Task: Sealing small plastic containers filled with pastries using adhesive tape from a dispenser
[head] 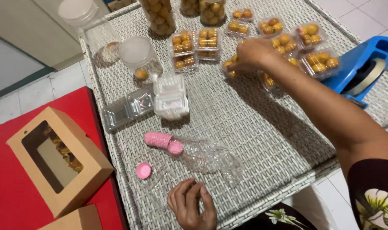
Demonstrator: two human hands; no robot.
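While the right hand pinches a clear clamshell of golden cookies at its fingertips, the left hand rests half-curled, empty, below crinkled plastic.

The surface is woven of pale, rough wicker. Clear, glossy plastic is seen in the clamshell boxes and the crinkled bag. The windowed box is made of matt brown cardboard.

Filled clear clamshell packs clustered at table's far side, brown windowed carton laid on red surface, empty clamshells stacked mid-table
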